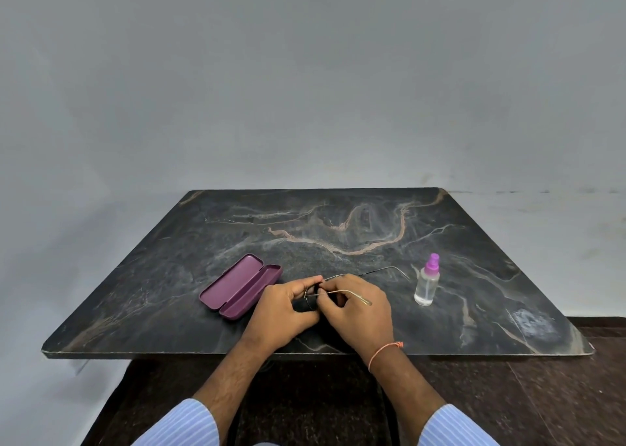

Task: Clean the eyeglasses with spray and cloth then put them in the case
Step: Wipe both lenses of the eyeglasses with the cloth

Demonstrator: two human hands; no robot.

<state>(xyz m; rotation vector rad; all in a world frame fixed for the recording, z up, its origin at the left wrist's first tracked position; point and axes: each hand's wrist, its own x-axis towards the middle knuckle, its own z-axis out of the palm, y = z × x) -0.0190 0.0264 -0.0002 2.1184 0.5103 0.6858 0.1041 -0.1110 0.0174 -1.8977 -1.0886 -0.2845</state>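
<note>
Thin metal-framed eyeglasses [342, 293] are held between both hands above the table's near middle, their temples pointing right. My left hand [283, 313] grips the frame's left side together with a dark cloth [305, 305]. My right hand [360, 310] pinches the frame and lens area; the lenses are mostly hidden by fingers. A purple case [241, 286] lies open just left of my hands. A clear spray bottle [427, 281] with a purple cap stands upright to the right.
The dark marble table [338, 228] reaches back to a grey wall. Its front edge runs just under my wrists. A dark floor shows below and to the right.
</note>
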